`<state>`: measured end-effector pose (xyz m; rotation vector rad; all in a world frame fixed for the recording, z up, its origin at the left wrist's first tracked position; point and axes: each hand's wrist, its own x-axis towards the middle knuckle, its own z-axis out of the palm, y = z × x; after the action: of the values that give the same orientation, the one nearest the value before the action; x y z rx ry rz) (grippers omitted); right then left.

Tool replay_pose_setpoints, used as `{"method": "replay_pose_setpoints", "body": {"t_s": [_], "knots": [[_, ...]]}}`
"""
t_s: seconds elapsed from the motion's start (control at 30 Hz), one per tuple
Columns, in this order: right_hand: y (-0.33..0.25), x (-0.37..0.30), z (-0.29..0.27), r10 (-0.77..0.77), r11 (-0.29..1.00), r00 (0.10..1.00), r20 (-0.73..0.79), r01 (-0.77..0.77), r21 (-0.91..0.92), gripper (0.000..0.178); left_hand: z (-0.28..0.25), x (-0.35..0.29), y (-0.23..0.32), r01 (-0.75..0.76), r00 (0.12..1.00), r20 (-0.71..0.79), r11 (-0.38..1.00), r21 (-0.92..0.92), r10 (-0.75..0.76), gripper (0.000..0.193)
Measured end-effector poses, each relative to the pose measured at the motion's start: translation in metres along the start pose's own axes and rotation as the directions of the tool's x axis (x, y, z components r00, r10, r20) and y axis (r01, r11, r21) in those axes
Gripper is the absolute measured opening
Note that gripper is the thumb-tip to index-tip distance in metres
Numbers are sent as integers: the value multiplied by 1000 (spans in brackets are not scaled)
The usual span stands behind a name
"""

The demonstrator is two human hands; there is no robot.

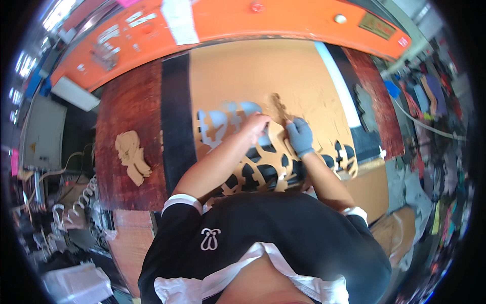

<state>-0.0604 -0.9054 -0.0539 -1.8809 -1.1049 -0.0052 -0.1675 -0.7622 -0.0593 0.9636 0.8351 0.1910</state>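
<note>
A large tan sheet (253,66) covers the middle of the work table, and its near part is a web of cut-out holes. My left hand (257,125), bare, is closed at the edge of the holed part; what its fingers hold, if anything, is hidden. In a grey glove, my right hand (300,137) is closed round the lower end of some tan cut pieces (277,107), slightly blurred, which stick up over the sheet. Beside the left hand, a grey-blue surface (217,119) shows through cut-outs.
Cut tan pieces (132,154) lie piled on the reddish-brown board (121,106) at left. An orange machine beam (223,20) spans the far side. A grey jagged piece (365,107) rests at right. Cardboard (369,190) stands at the near right, with heaped scraps (440,167) beyond.
</note>
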Motion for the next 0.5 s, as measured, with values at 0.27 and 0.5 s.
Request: {"method": "replay_pose_setpoints", "body": {"t_s": [0.27,0.5], "knots": [[17,0,6,154,984,984,90,-161,78,29,21,3,-10,14,1000,-18,887,-462,-25,14],[-2,-3,4,-231,946,969,86,245,-212,25,23,-14,-5,79,997,24,947,-312,-75,16]]}}
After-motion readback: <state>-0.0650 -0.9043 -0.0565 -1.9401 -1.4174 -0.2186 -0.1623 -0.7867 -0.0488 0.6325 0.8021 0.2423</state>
